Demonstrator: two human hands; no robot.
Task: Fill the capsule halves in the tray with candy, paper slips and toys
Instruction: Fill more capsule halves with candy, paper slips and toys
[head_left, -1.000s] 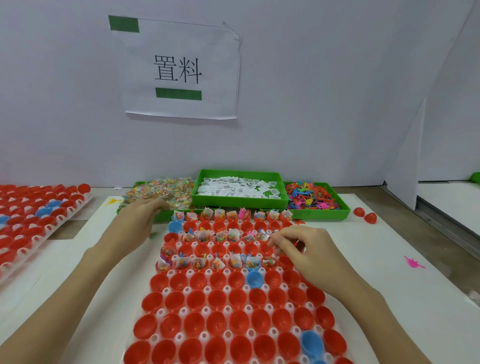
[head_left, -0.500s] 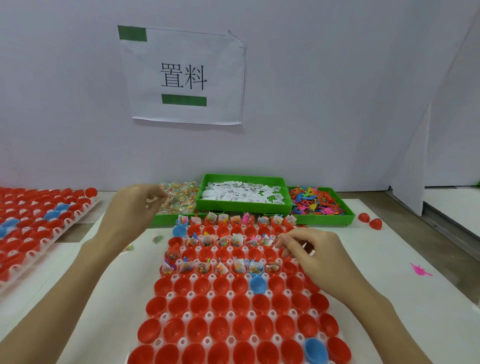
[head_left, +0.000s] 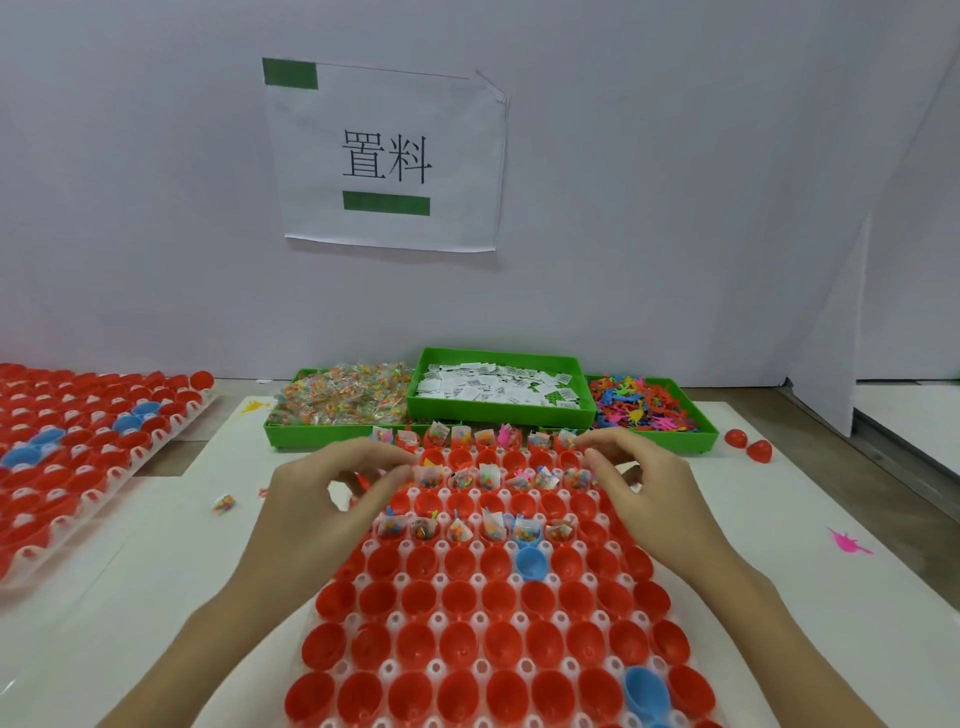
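Left hand (head_left: 332, 493) pinches a candy (head_left: 430, 475) at the tray's (head_left: 441, 618) left edge, empty halves (head_left: 467, 564) just below; right hand's (head_left: 639, 483) fingers curl, contents unclear

Left hand (head_left: 332, 493): I have brought it from the candy bin (head_left: 337, 402) down to the tray (head_left: 395, 618), fingers curled at the left end of the second filled row | Right hand (head_left: 639, 483): shifted from the third filled row's end to the far right rows, fingers curled.

Head view, forward and downward
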